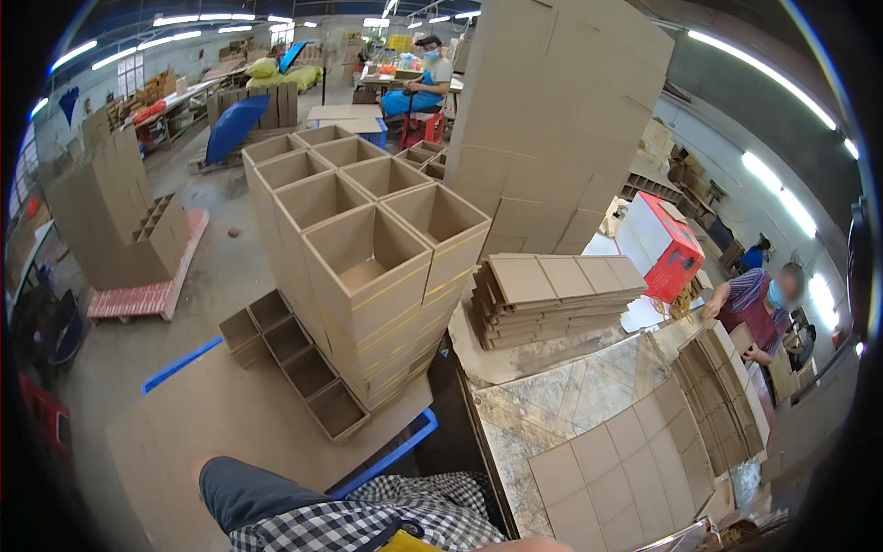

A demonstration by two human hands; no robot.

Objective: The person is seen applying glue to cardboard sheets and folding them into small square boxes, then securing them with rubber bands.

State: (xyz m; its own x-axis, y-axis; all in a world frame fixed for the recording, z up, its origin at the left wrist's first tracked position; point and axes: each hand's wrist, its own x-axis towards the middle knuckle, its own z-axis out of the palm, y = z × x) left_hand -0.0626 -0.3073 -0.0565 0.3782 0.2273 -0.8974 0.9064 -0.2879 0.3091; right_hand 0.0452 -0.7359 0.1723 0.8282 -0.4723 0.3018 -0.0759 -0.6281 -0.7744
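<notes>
My left hand is out of view. A sliver of bare skin (524, 545) shows at the lower edge, seemingly my right arm or hand, with no fingers visible. It lies nearest a flat creased cardboard sheet (625, 474) on the worn worktable (529, 409). My checked black-and-white clothing (428, 506) and a dark blue-grey clothed limb (262, 492) fill the bottom. Ahead stands a tall stack of open-topped square cardboard boxes (363, 267). Lower open cardboard cells (308, 373) stand against its left side, on a cardboard sheet (193, 432) over a blue-edged base (391, 455).
Folded cardboard pieces (556, 294) are piled on the table, and more creased pieces (713, 391) line its right side. A person (768, 304) there handles cardboard. Behind rises a tall cardboard stack (561, 120) beside a red-and-white carton (658, 244). A pallet (147, 294) bears cardboard at left.
</notes>
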